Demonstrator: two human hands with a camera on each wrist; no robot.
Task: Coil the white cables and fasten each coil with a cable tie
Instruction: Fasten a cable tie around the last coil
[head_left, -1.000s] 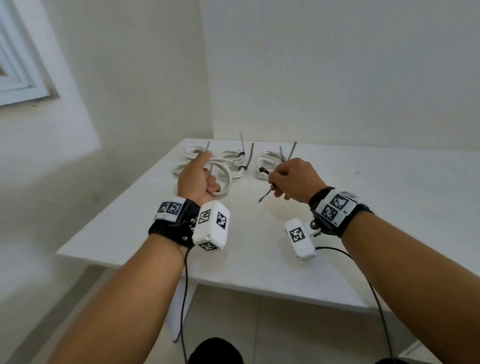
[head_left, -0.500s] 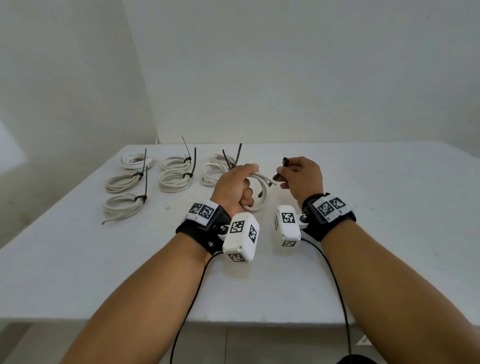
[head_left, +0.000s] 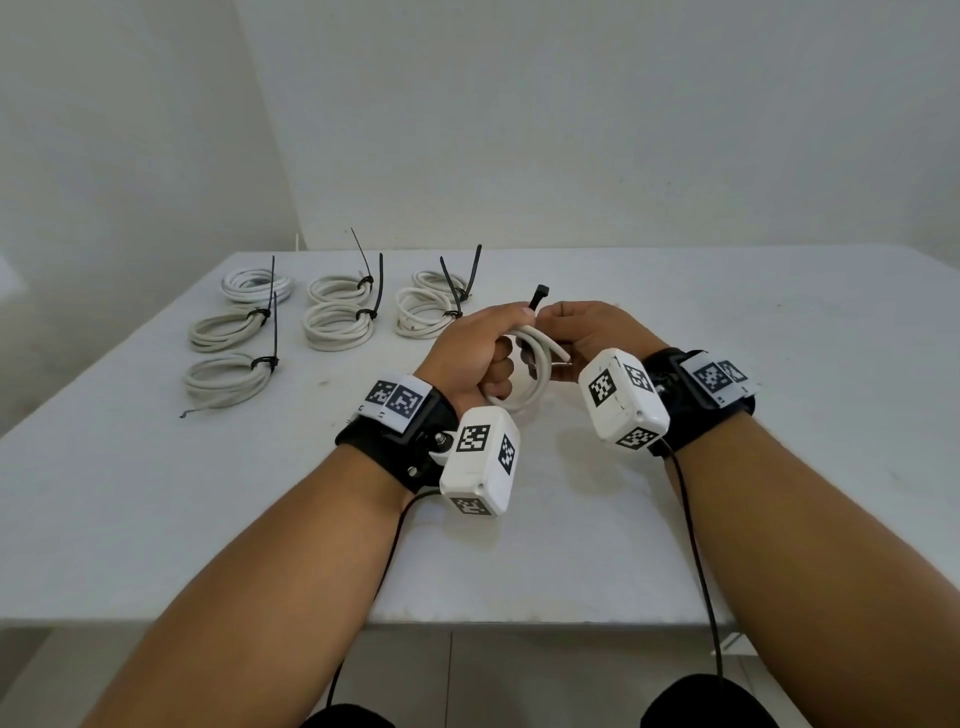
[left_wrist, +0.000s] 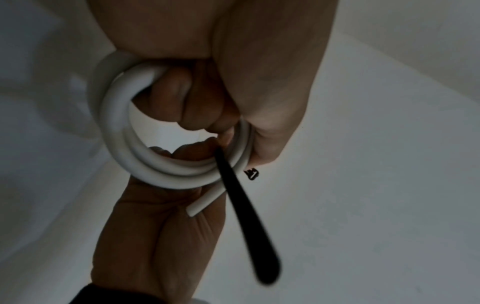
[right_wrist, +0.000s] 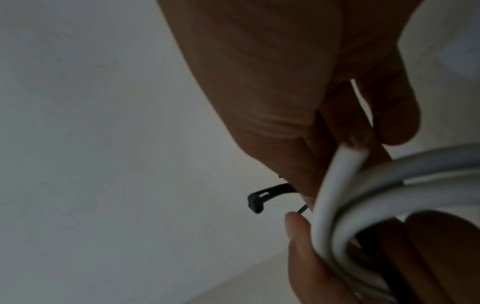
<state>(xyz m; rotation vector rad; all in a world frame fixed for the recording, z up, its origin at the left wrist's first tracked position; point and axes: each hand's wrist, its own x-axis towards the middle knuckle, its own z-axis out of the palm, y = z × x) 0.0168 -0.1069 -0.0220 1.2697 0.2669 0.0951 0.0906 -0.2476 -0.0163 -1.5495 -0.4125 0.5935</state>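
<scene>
Since half a second back the hands have pulled closer together and nearer the body, and the tie's head now pokes up between them instead of sitting off by the right fingers.

Far left on the tabletop (head_left: 779, 467), seven tied coils (head_left: 228, 382) sit in three columns, parked out of the way as finished work, I'd guess. The left hand (head_left: 470, 351) is fisted round the coil (head_left: 535, 371), likely so the loops can't spring open while it gets tied. The black tie (head_left: 539, 297) runs across the loops, with its tail hanging below in the left wrist view. The right hand (head_left: 597, 332) pinches the tie beside the coil, head sticking out free, not threaded yet. One cut cable end juts out toward the right palm.
</scene>
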